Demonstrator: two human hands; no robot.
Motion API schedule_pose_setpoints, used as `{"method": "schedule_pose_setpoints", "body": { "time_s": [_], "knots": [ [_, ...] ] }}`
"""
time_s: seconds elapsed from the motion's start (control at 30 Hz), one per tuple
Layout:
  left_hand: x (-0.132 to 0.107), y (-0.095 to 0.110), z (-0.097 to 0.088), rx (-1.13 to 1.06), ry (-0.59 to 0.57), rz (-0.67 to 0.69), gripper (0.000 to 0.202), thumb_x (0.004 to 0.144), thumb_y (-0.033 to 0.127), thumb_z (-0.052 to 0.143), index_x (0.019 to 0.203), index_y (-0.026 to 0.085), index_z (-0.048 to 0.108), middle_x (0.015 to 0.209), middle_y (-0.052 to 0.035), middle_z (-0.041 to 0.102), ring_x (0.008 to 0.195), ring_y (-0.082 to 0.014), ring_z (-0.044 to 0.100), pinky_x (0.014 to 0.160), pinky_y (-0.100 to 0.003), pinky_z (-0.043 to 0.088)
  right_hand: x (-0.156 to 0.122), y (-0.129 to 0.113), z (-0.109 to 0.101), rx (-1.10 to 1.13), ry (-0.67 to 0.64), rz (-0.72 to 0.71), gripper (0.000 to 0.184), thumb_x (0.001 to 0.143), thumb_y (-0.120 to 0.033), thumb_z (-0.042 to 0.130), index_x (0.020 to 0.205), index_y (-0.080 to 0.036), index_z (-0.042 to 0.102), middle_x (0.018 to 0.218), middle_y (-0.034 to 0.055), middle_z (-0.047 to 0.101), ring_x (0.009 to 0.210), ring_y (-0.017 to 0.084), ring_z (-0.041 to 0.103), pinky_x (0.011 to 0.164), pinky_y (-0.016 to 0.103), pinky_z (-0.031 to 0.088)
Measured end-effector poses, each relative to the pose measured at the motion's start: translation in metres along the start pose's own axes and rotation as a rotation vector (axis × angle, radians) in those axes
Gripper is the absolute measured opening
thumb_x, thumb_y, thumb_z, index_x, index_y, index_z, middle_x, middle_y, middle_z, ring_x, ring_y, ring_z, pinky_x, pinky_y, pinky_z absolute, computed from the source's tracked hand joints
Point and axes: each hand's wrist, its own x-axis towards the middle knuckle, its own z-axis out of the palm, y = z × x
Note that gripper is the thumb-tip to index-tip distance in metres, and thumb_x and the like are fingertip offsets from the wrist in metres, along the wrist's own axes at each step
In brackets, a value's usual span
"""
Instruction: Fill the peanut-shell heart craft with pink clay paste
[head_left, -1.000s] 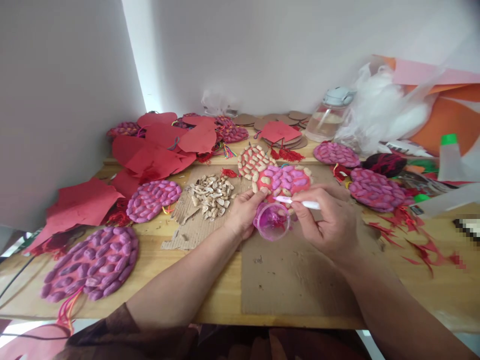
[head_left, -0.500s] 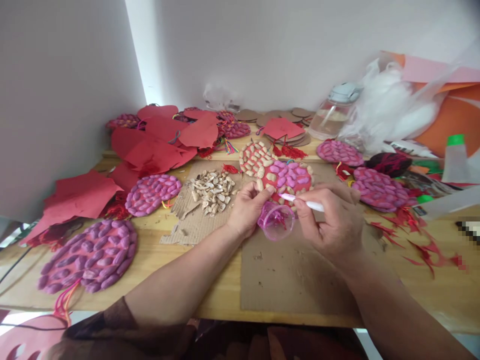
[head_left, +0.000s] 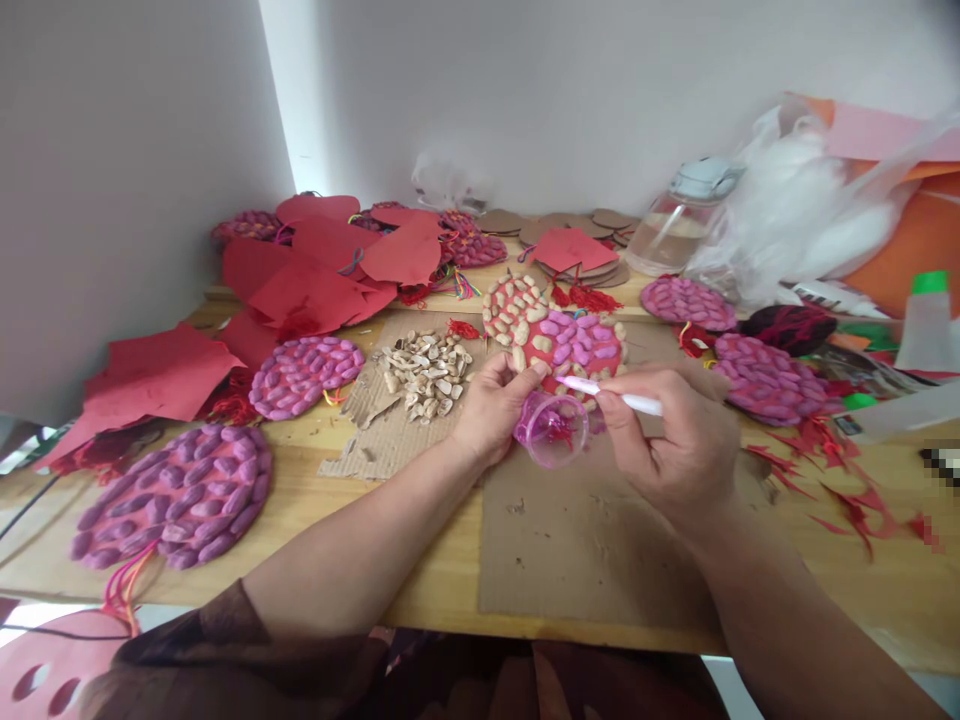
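My left hand point(head_left: 495, 408) is closed at the left edge of a gourd-shaped red piece covered with peanuts point(head_left: 538, 342), thumb on top. Some of its peanuts are painted bright purple-pink, others are bare tan. Against the left hand's fingers, a small clear plastic cup point(head_left: 556, 458) with purple paint inside tilts toward me; whether the fingers hold it too I cannot tell. Pinched in my right hand point(head_left: 667, 430) is a slim white paintbrush point(head_left: 634, 401), its purple tip above the piece's near edge, just over the cup. Contact between tip and peanut is unclear.
Peanut shells point(head_left: 427, 372) lie on torn cardboard point(head_left: 352, 458) left of my hands. Purple peanut-covered pieces point(head_left: 180, 495) and red paper shapes point(head_left: 161, 375) spread left. A lidded jar point(head_left: 675, 225), plastic bag point(head_left: 802, 220) and green-capped bottle point(head_left: 926, 320) stand right. Cardboard point(head_left: 570, 560) covers the table in front.
My right hand and the brush have shifted slightly right, and the tip sits a little farther from the left thumb. The view has tilted slightly. Both hands keep their hold.
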Motion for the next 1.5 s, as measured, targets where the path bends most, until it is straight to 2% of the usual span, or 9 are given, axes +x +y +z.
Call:
{"method": "schedule_pose_setpoints", "body": {
  "time_s": [0.23,0.33,0.47,0.7,0.77,0.9,1.2,1.33,1.5],
  "knots": [
    [0.001,0.0,0.0,-0.01,-0.008,0.016,0.046,0.062,0.039,0.1,0.077,0.019,0.06,0.08,0.0018,0.071,0.07,-0.0121,0.064,0.074,-0.028,0.053,0.001,0.0,0.001,-0.059,0.029,-0.03,0.008,0.096,-0.023,0.069,0.09,-0.022,0.064,0.078,0.0001,0.074,0.078,0.019,0.069,0.077,0.041,0.041],
    [0.005,0.003,-0.003,-0.04,0.02,0.017,0.05,0.059,0.039,0.102,0.08,0.019,0.061,0.083,0.0012,0.073,0.072,-0.0135,0.066,0.076,-0.03,0.055,0.0,0.0,-0.004,0.062,0.102,0.043,0.005,0.092,-0.02,0.071,0.092,-0.022,0.066,0.078,0.0001,0.072,0.074,0.019,0.065,0.076,0.04,0.045],
    [0.008,0.007,-0.005,-0.063,0.016,0.013,0.049,0.058,0.037,0.102,0.08,0.019,0.063,0.086,0.0002,0.074,0.075,-0.0142,0.068,0.08,-0.032,0.057,-0.003,-0.001,-0.01,0.325,0.145,0.14,0.012,0.09,-0.018,0.072,0.1,-0.024,0.071,0.086,0.0027,0.072,0.084,0.022,0.068,0.073,0.04,0.05],
    [0.011,0.01,-0.007,-0.103,0.029,0.047,0.048,0.059,0.035,0.102,0.084,0.02,0.064,0.086,0.0019,0.073,0.073,-0.014,0.068,0.082,-0.034,0.058,0.002,-0.008,-0.014,0.363,0.255,0.075,0.012,0.089,-0.017,0.069,0.098,-0.024,0.07,0.082,0.0009,0.069,0.077,0.019,0.065,0.069,0.037,0.05],
    [0.011,0.011,-0.007,-0.104,0.035,0.067,0.049,0.059,0.036,0.102,0.083,0.02,0.062,0.083,0.0029,0.072,0.07,-0.0126,0.067,0.078,-0.032,0.058,0.003,-0.012,-0.015,0.389,0.219,0.089,0.014,0.088,-0.015,0.07,0.1,-0.024,0.07,0.083,0.0004,0.07,0.077,0.018,0.065,0.067,0.036,0.051],
    [0.012,0.014,-0.006,-0.092,0.034,0.102,0.053,0.057,0.037,0.103,0.084,0.02,0.062,0.084,0.0031,0.072,0.071,-0.0122,0.067,0.073,-0.029,0.057,0.005,-0.018,-0.015,0.357,0.022,0.033,0.018,0.089,-0.013,0.075,0.102,-0.025,0.07,0.085,-0.0006,0.075,0.076,0.017,0.066,0.07,0.034,0.055],
    [0.011,0.015,-0.004,-0.09,-0.013,0.13,0.052,0.059,0.039,0.102,0.087,0.021,0.062,0.089,0.0024,0.076,0.073,-0.0137,0.07,0.072,-0.029,0.059,0.001,-0.019,-0.008,0.292,-0.252,-0.049,0.011,0.1,-0.015,0.066,0.109,-0.017,0.071,0.095,0.0045,0.079,0.084,0.018,0.067,0.077,0.033,0.054],
    [0.01,0.014,-0.003,-0.088,-0.028,0.158,0.05,0.061,0.039,0.102,0.089,0.021,0.065,0.089,0.0023,0.076,0.073,-0.013,0.07,0.071,-0.026,0.057,-0.004,-0.019,-0.001,0.191,-0.307,-0.112,0.014,0.102,-0.015,0.061,0.109,-0.013,0.073,0.09,0.0075,0.075,0.083,0.022,0.062,0.078,0.037,0.051],
    [0.01,0.011,-0.004,-0.063,-0.034,0.169,0.047,0.064,0.039,0.101,0.093,0.022,0.068,0.092,0.0011,0.077,0.078,-0.0144,0.071,0.078,-0.029,0.058,-0.006,-0.021,0.002,0.153,-0.268,-0.138,0.014,0.1,-0.013,0.064,0.109,-0.011,0.074,0.089,0.0076,0.075,0.08,0.021,0.059,0.077,0.037,0.049]
  ]
}}
